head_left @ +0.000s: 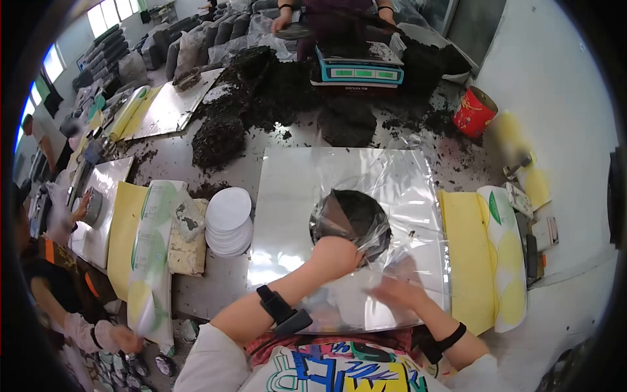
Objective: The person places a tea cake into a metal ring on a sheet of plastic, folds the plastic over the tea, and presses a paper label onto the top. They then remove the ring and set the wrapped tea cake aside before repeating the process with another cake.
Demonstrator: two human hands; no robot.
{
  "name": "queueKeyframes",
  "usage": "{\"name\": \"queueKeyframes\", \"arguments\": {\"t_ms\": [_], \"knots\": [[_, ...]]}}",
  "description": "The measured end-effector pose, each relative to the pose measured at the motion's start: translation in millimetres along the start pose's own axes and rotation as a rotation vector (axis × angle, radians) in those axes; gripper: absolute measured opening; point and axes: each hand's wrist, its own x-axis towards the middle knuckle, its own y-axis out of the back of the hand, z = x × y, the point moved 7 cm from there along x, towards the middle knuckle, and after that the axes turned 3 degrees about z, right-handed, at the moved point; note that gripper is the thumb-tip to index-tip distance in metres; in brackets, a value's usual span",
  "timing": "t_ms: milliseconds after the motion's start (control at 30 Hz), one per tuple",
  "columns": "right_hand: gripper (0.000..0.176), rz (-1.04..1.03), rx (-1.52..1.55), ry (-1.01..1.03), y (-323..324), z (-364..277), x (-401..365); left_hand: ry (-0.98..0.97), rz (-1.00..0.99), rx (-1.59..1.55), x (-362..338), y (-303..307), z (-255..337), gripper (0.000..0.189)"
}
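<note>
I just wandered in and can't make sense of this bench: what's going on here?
The person's left hand and right hand are at clear plastic film around a round, dark cake on a shiny metal sheet. White paper discs sit beside the sheet. Across the table, another person stands behind a scale near heaps of loose dark material.

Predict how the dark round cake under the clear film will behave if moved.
The cake may crumble at its edge, if it is the same stuff as the loose dark heap. Lying broad and flat, it seems likelier to slide than roll. The clear film looks floppy, creasing by the left hand.
</note>
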Motion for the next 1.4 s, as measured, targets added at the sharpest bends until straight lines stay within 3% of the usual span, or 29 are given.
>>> {"name": "queueKeyframes", "arguments": {"t_ms": [67,100,167,200,233,267,300,367,400,467,500,533,567,633,667,700,767,800,833,867,900,967,1033,1100,1167,1200,1300,1333,1400], "knots": [[0.038,0.769,0.131,0.346,74.3,-29.2,3.1,-0.020,0.085,-0.034,2.7,-17.0,-3.5,0.035],[0.038,0.768,0.143,0.335,69.0,-32.1,21.1,-0.048,0.160,-0.055,0.8,-20.9,-4.6,0.037],[0.029,0.930,0.294,0.483,52.8,-36.5,50.2,-0.034,0.123,-0.066,-7.0,-18.1,-4.7,0.031],[0.029,0.932,0.298,0.488,48.7,-37.7,59.2,-0.005,0.093,-0.106,-16.5,-11.5,-10.1,0.031],[0.026,0.781,0.152,0.390,38.3,-38.2,78.6,0.028,0.071,-0.147,-25.3,-3.3,-18.0,0.032],[0.025,0.623,0.006,0.293,27.3,-35.4,94.6,-0.093,0.228,-0.163,-42.5,13.7,-20.0,0.035],[0.025,0.622,0.007,0.303,24.7,-35.9,100.0,-0.084,0.233,-0.161,-51.1,27.9,-27.9,0.035],[0.021,0.540,-0.283,0.220,12.6,-39.1,114.9,0.087,1.034,0.008,-91.3,97.5,-50.3,0.049],[0.023,0.490,-0.334,0.176,9.1,-40.1,121.6,0.086,1.029,0.014,-80.9,93.8,-51.7,0.049],[0.024,0.432,-0.287,0.226,12.9,-43.8,123.4,0.131,1.052,-0.840,-45.2,68.0,-79.0,0.059],[0.024,0.368,-0.245,0.271,18.1,-46.3,119.3,0.128,1.055,-0.845,-39.8,61.7,-82.8,0.059],[0.039,0.180,-0.175,0.370,24.3,-49.0,112.5,0.175,0.883,-0.818,-27.2,46.8,-82.9,0.060],[0.039,0.187,-0.195,0.373,37.3,-51.6,102.9,0.212,0.721,-0.784,-15.0,35.6,-82.2,0.062],[0.063,0.952,0.597,0.368,98.0,-30.0,64.5,0.224,0.734,-0.805,-13.0,40.6,-88.4,0.053],[0.078,1.136,0.471,0.321,110.4,-26.5,61.7,0.074,0.910,-0.554,-20.3,63.3,-77.3,0.048],[0.078,1.117,0.471,0.309,97.7,-24.2,67.7,-0.069,1.062,-0.293,-31.1,77.4,-60.2,0.043],[0.066,0.646,0.830,0.382,47.7,-25.2,113.4,-0.071,1.019,-0.295,-27.7,67.3,-67.3,0.037],[0.049,0.617,0.777,0.591,50.1,-28.0,112.0,-0.208,0.889,-0.526,-17.3,40.8,-80.6,0.035],[0.049,0.613,0.783,0.592,50.8,-25.5,116.3,-0.332,0.743,-0.757,-10.9,22.5,-85.6,0.033],[0.042,0.577,0.513,0.656,46.0,-33.9,116.8,-0.321,0.762,-0.570,-10.8,20.2,-80.8,0.028],[0.036,0.528,0.241,0.714,39.6,-43.2,116.8,-0.307,0.759,-0.580,-6.3,23.3,-74.1,0.028],[0.028,0.520,0.186,0.611,32.6,-50.1,132.3,0.040,0.474,-0.132,18.6,18.0,-68.6,0.021],[0.017,0.694,-0.030,0.372,27.5,-37.8,142.2,0.050,0.412,-0.144,13.3,21.3,-61.7,0.029],[0.019,0.655,-0.056,0.294,25.7,-35.8,142.7,-0.016,0.663,-0.417,-7.1,43.6,-56.8,0.046],[0.029,0.652,-0.106,0.341,25.9,-40.0,135.0,-0.073,0.597,-0.313,-2.5,38.1,-52.5,0.053],[0.054,0.488,-0.074,0.283,23.3,-35.4,128.0,-0.106,0.554,-0.219,-2.2,32.5,-47.2,0.060],[0.057,0.510,-0.180,0.263,31.3,-36.1,87.9,-0.092,0.470,-0.123,0.7,24.0,-43.3,0.063],[0.060,0.460,-0.208,0.202,20.0,-32.9,94.7,-0.088,0.462,-0.083,4.6,21.1,-42.6,0.062],[0.053,0.568,-0.172,0.135,6.7,-37.0,109.5,-0.085,0.467,-0.037,7.4,9.8,-47.1,0.061]]}}
